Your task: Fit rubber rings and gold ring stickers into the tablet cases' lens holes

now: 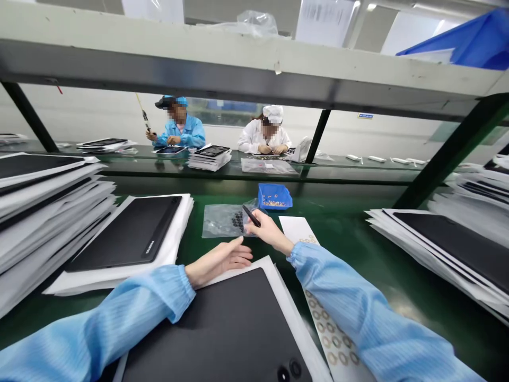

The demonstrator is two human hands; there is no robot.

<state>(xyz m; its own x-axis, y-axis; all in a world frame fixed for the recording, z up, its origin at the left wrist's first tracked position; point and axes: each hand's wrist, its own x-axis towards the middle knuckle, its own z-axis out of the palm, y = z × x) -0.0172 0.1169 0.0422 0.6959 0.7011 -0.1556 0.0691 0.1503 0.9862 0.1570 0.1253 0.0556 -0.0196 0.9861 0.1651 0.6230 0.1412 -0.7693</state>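
My right hand [268, 232] is closed round a slim black pen-like tool [251, 216], over the right end of a clear plastic bag [218, 220] that holds several small black round pieces [237, 222]. Fingers stretched out, my left hand [222, 259] hovers at the far edge of a black tablet back cover [226, 329] and holds nothing. That cover lies on white sheets in front of me, its two round camera openings at the near right corner. Partly under my right sleeve is a white strip [332, 339] with rows of ring-shaped pieces.
A blue tray [275, 196] of small rings sits behind the bag. Stacked covers and sheets stand left [51, 223] and right [449, 244], with another black cover [127, 231] nearer left. A shelf [238, 63] spans overhead. Two people work across the bench.
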